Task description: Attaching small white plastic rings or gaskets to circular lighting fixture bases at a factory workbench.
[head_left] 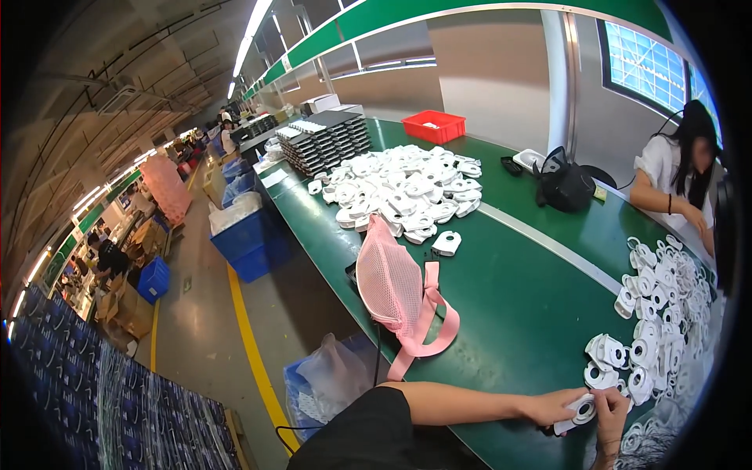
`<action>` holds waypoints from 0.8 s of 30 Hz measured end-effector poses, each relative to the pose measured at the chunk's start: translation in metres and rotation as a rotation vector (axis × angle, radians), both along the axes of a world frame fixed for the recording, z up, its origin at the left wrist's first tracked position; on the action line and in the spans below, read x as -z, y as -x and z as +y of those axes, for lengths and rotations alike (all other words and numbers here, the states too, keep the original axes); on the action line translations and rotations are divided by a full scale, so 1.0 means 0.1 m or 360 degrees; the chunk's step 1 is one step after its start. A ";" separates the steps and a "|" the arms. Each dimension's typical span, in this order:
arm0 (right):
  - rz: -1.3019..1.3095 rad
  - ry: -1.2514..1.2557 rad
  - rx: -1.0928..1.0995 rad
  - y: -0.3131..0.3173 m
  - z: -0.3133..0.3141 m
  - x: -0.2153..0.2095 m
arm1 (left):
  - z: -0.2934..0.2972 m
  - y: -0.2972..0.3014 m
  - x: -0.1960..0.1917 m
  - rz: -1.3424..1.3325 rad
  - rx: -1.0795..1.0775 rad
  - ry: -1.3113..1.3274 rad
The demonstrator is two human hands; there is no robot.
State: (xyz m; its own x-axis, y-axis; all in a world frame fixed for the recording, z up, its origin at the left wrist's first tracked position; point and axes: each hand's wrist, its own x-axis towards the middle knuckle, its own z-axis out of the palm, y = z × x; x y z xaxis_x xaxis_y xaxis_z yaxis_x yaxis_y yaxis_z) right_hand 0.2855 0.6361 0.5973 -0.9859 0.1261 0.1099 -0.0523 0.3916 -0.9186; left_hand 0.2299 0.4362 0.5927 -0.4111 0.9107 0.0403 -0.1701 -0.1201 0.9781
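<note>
Low on the right, over the green table (501, 329), my left hand (548, 409) is closed on a white plastic part (581, 410) with a round ring in it. My right hand (611, 413) meets it from the other side, its fingers pinched at the part's edge. Just beyond my hands lies a heap of similar white parts (646, 337), some showing round holes. A clear plastic bag or film (666, 427) seems to lie beside my right hand. The fingertips are small here, and their exact grip is partly hidden.
A pink mesh bag (389, 274) with a strap lies at the table's left edge. Farther back are a large white-part pile (407, 188), stacked black trays (325, 141), a red bin (433, 126) and a black bag (565, 184). A co-worker (677, 172) sits at far right.
</note>
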 end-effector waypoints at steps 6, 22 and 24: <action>-0.0019 0.0088 0.0062 0.00 -0.03 0.01 | 0.00 0.01 0.03 0.0039 -0.0068 -0.0063; -0.0124 0.0089 -0.0008 -0.05 -0.10 -0.11 | -0.17 0.13 -0.17 0.0678 -0.0029 -0.0021; -0.0112 0.0177 -0.0054 -0.07 -0.15 -0.14 | -0.11 0.15 -0.07 0.0761 -0.0095 0.0011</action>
